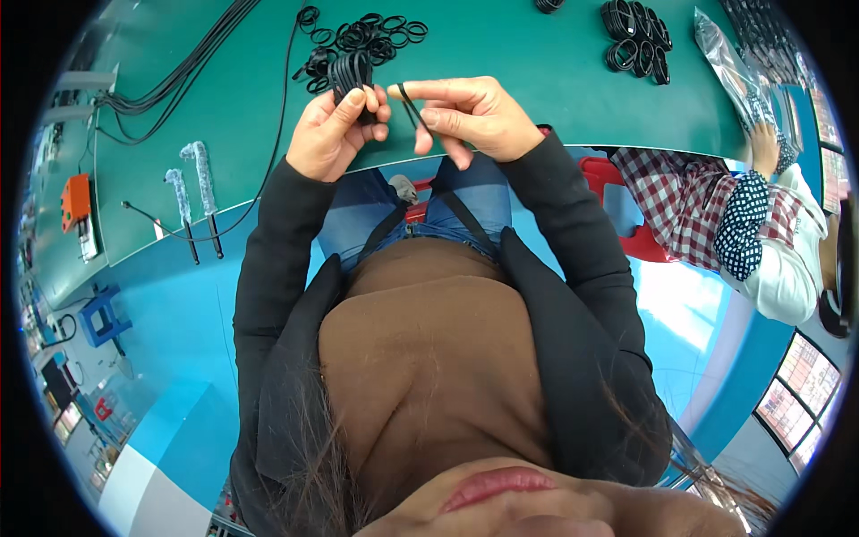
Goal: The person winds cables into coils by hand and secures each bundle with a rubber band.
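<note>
My left hand (pixel 327 139) grips a coil of black cable (pixel 350 72) upright near the front edge of the green table. Thumb and fingers are closed round its lower end. My right hand (pixel 488 116) is just to the right, with a thin black rubber band (pixel 412 109) looped over its fingers and stretched into a narrow loop. The band is apart from the coil. Behind my left hand lies a loose pile of black rubber bands (pixel 362 36).
Several coiled black cables (pixel 637 55) lie at the far right, near a clear plastic bag (pixel 723 63) by a co-worker's hand (pixel 764 148). Loose cables (pixel 170 94) spread at the left. Two fuzzy-headed tools (pixel 204 183) lie by the table edge, near an orange device (pixel 76 204).
</note>
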The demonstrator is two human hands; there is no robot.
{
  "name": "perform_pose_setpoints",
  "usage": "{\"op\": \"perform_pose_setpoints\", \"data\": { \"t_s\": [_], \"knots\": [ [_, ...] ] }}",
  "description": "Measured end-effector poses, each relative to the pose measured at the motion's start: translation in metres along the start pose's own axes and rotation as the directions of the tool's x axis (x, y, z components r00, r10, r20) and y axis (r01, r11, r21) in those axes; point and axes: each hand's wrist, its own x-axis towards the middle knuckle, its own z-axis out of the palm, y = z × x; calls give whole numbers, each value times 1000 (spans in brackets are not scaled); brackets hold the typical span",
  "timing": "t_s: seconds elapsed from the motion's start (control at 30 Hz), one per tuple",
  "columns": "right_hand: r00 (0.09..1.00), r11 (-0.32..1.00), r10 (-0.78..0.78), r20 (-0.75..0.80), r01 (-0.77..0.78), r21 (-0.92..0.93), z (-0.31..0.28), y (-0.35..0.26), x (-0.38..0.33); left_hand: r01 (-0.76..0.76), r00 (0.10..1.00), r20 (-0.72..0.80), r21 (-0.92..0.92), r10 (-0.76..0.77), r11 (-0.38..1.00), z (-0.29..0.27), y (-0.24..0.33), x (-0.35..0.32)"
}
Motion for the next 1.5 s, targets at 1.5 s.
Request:
{"op": "perform_pose_setpoints", "data": {
  "t_s": [1.5],
  "knots": [
    [950,780,-293,-107,172,-602,5,-5,47,11,999,34,473,-30,881,22,-6,-17]
  ]
}}
